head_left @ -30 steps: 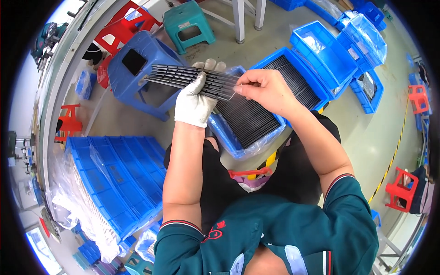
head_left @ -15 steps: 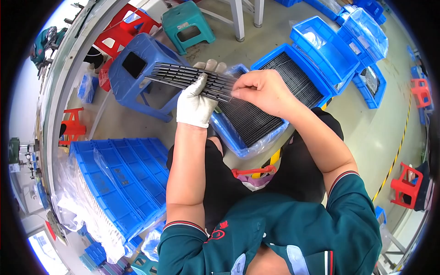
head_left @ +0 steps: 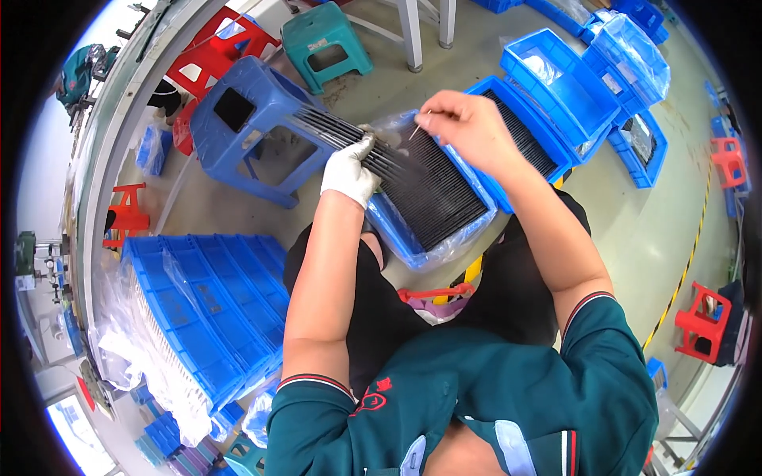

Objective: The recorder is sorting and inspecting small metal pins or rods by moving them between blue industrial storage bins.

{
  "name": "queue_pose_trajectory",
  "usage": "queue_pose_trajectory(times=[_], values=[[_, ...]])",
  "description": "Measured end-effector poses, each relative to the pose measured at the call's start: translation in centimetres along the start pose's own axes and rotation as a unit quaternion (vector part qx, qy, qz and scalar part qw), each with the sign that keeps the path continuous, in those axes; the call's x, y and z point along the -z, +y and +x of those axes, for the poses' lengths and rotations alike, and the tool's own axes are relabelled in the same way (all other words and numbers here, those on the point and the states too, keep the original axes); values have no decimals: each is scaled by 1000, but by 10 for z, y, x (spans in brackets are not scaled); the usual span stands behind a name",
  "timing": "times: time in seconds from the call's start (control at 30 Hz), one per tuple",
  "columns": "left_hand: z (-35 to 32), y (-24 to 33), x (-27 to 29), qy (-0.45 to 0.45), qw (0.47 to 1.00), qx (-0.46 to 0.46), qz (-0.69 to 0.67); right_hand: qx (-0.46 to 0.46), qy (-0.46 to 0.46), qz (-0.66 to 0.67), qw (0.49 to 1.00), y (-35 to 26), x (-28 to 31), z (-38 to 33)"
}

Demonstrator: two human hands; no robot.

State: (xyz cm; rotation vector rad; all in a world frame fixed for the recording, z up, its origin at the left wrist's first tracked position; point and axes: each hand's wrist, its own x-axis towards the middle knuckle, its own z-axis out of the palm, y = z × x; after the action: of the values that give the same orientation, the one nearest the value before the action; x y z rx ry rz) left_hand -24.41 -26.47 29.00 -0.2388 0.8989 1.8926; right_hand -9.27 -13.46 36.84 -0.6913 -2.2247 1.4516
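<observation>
over smooth concrete floor (head_left: 238, 208), gloved left hand (head_left: 348, 170) grips thin dark rods (head_left: 349, 136); right hand (head_left: 464, 123) pinches one.

Grey concrete floor (head_left: 635, 230), marked by a yellow-black stripe (head_left: 689, 266). Standing on it around the blue stool (head_left: 254, 119): a teal stool (head_left: 327, 36) just behind, red stools (head_left: 218, 47) to its left, stacked blue bins (head_left: 214, 309) nearer the person.

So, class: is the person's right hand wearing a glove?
No, the right hand is bare; only the left hand wears a white glove.
</observation>
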Motion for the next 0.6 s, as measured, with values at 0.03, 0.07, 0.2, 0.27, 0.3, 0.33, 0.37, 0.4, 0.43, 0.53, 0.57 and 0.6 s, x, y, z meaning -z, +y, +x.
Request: queue_pose_trajectory(times=[0.03, 0.07, 0.2, 0.27, 0.3, 0.33, 0.37, 0.4, 0.43, 0.53, 0.57, 0.6], values=[[5, -4, 5, 16, 999, 25, 35, -12, 11, 12, 1000, 0, 7, 1], [17, -6, 25, 12, 997, 58, 49, -22, 19, 28, 999, -2, 10, 2], [55, -43, 92, 45, 962, 175, 204, -22, 35, 27, 999, -6, 25, -5], [70, -81, 120, 123, 911, 255, 299, -15, 49, -1, 999, 0, 34, -11], [78, -102, 136, 128, 871, 273, 387, -4, 61, -28, 998, 3, 39, -13], [83, -124, 149, 131, 844, 290, 431, -11, 62, -31, 998, 9, 45, -15], [92, -131, 177, 127, 829, 328, 436, 28, 78, -31, 996, 9, 46, -16], [98, -142, 192, 147, 812, 341, 451, 61, 94, -36, 993, 10, 50, -18], [102, -153, 201, 166, 794, 356, 465, 51, 97, -52, 993, 4, 54, -22], [124, -157, 227, 176, 690, 321, 624, 63, 112, -45, 991, -2, 61, -25], [137, -131, 245, 169, 617, 300, 707, 86, 115, -38, 989, -16, 58, -24], [144, -111, 257, 155, 533, 285, 781, 102, 120, -34, 987, -21, 55, -23]])
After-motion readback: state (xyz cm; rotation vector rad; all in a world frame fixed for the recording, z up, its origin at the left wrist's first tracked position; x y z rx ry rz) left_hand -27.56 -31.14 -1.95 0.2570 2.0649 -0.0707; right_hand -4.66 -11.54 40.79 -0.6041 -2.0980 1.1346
